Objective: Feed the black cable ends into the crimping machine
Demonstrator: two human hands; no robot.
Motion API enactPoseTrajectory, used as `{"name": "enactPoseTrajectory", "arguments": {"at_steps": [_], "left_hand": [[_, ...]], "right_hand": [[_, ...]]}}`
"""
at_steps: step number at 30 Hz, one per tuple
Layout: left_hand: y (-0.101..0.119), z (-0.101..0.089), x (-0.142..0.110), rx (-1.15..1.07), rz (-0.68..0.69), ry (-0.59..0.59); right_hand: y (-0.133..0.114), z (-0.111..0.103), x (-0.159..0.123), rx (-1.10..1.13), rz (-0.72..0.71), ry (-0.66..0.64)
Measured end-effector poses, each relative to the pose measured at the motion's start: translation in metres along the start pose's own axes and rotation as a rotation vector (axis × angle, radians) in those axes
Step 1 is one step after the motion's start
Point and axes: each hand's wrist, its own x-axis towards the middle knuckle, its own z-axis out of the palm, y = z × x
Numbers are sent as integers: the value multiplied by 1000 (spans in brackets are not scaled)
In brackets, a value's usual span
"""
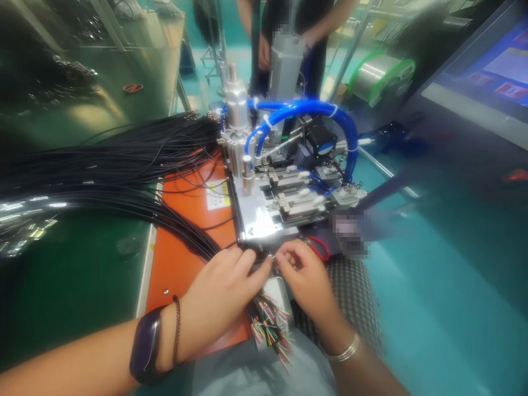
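The person's left hand point(220, 289) is curled narrowly over the ends of a long bundle of thin black wires point(124, 176), which sweeps in from the left across an orange mat point(187, 272) and converges under those fingers. The right hand point(303, 278) is almost closed in a tight pinch, its fingertips point(281, 256) just beside the left hand's and seemingly gripping one fine wire end, though that piece is too small to make out clearly. A dark wristband point(146, 345) and a braided cord point(176, 330) sit on the left wrist, and a silver bangle point(344, 349) on the right.

Below the hands, a cluster of multicoloured wire ends point(268, 324) fans out beside a metal tray point(277, 294). Just ahead of them stands a wire-processing machine with a bright metal base plate point(253, 217) and looped blue pneumatic tubing point(317, 107), with a red loop point(319, 247) near its front edge. The mat lies on a green worktop point(70, 264). Past the machine, a co-worker's hand point(264, 52) shows near a grey cylinder point(284, 66), and a spool of silver wire point(381, 74) sits to the right, beyond which a monitor point(487, 66) glows
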Motion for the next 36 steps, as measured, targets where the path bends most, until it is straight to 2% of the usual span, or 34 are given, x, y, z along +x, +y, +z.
{"name": "enactPoseTrajectory", "arguments": {"at_steps": [3, 7, 10, 13, 15, 18, 22, 26, 29, 32, 34, 36], "left_hand": [[2, -2, 1, 0, -12, -17], [6, -5, 3, 19, -37, -61], [8, -5, 4, 30, -58, -80], [6, -3, 2, 28, -47, -43], [4, 0, 0, 33, -33, 11], [3, 2, -2, 60, -17, 75], [5, -1, -3, 70, -40, 54], [9, -7, -4, 74, -80, -1], [13, -9, -7, 97, -71, -28], [17, -6, -12, 165, -65, -4], [19, -3, -15, 214, -75, 35], [20, 0, -16, 232, -85, 61]], "right_hand": [[0, -1, 1, 58, 56, -14], [3, 4, 4, 116, 134, -101], [7, 12, 3, 363, 278, -155], [10, 15, 2, 549, 388, -143], [9, 12, 3, 544, 348, -142], [3, 1, 8, 399, 204, -182], [-3, -6, 12, 132, 102, -155], [-1, -2, 11, -18, 84, -90], [0, 1, 13, 17, 169, -105], [0, 1, 15, 44, 225, -113], [0, -3, 12, 10, 187, -63], [-1, -8, 5, -62, 44, 11]]}}
